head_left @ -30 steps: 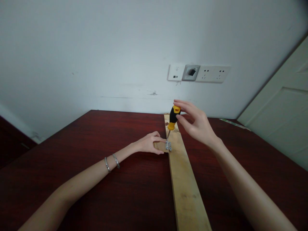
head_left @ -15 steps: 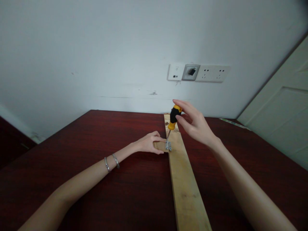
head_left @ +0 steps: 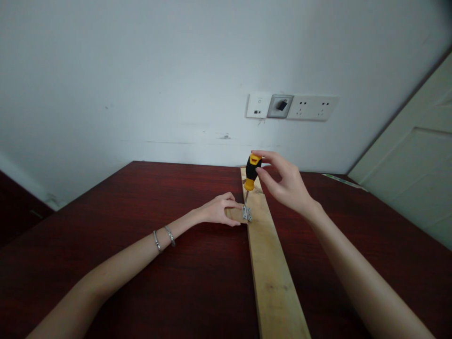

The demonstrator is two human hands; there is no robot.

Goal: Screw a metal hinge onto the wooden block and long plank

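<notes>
A long pale wooden plank (head_left: 271,273) lies on the dark red table (head_left: 148,197), running away from me. A small metal hinge (head_left: 246,214) sits at the plank's left edge, joined to a short wooden block (head_left: 233,214). My left hand (head_left: 218,209) is closed on that block and steadies the hinge. My right hand (head_left: 284,181) pinches the top of a black-and-yellow screwdriver (head_left: 251,173), which stands nearly upright with its tip on the hinge.
A white wall stands right behind the table with a row of sockets and a switch (head_left: 291,107). A pale door (head_left: 413,169) is at the right. Two silver bracelets (head_left: 164,238) circle my left wrist.
The screwdriver handle has swung slightly left and more upright, and my right fingers have shifted around its top. My left hand and the plank have stayed still.
</notes>
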